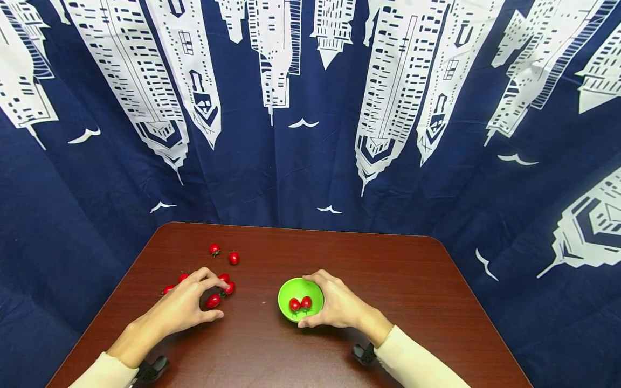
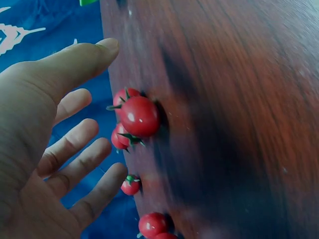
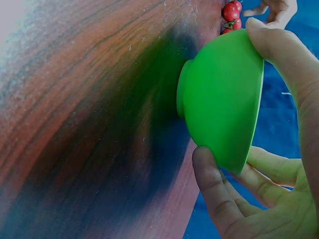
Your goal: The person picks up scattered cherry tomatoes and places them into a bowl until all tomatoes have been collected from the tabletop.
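My right hand grips a small lime-green bowl by its side, thumb on the near rim and fingers around the far side. Two red cherry tomatoes with green stems lie in the bowl. In the right wrist view the bowl's green outside shows, close over the table. To the left, my left hand hovers at a cluster of cherry tomatoes, thumb and fingers spread apart. From the left wrist view, the nearest tomato sits in front of the fingers, with nothing held.
Two more cherry tomatoes lie farther back on the brown wooden table. Others lie left of the left hand, partly covered by it. Behind the table hangs a dark blue cloth with white buildings.
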`<state>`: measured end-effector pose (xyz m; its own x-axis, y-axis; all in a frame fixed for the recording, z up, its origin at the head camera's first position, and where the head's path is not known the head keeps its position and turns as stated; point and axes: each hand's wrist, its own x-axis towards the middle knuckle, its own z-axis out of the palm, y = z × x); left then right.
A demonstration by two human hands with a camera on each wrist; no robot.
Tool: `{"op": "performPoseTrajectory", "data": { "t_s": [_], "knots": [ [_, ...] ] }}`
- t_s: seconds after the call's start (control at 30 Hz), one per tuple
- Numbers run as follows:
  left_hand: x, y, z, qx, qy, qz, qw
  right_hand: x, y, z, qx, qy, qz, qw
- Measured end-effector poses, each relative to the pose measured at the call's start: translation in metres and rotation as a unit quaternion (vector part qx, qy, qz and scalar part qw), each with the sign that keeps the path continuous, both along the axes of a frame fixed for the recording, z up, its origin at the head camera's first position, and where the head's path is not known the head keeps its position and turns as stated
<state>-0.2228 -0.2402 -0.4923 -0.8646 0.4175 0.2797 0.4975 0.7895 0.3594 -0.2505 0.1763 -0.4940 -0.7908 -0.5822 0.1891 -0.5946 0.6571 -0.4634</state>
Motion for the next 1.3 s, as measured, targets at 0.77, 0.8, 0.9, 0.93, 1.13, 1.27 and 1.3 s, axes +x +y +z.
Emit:
{"op": "performPoseTrajectory", "data": {
  "t_s": [0.77, 0.8, 0.9, 0.93, 1.13, 1.27, 1.3],
  "knots": [
    [-0.011, -0.01, -0.017, 0.064, -0.012, -0.073, 0.9952, 0.001, 0.0, 0.0, -0.004, 0.002, 0.002, 1.0],
    [-0.011, -0.01, -0.017, 0.064, -0.008, -0.075, 0.9951, 0.001, 0.0, 0.0, -0.005, 0.002, 0.004, 1.0],
    [-0.011, -0.009, -0.018, 0.064, 0.005, -0.083, 0.9944, 0.001, 0.001, -0.001, -0.008, 0.003, 0.008, 1.0],
    [-0.011, -0.009, -0.018, 0.065, 0.01, -0.086, 0.9941, 0.001, 0.001, -0.001, -0.008, 0.002, 0.009, 1.0],
    [-0.011, -0.009, -0.017, 0.057, -0.006, -0.08, 0.9952, 0.001, 0.001, 0.0, -0.007, -0.004, 0.009, 1.0],
    [-0.011, -0.008, -0.016, 0.054, -0.01, -0.081, 0.9952, 0.001, 0.002, 0.001, -0.009, -0.006, 0.007, 1.0],
    [-0.011, -0.007, -0.016, 0.056, -0.008, -0.082, 0.995, 0.001, 0.002, 0.0, -0.009, -0.006, 0.006, 1.0]
  ]
}}
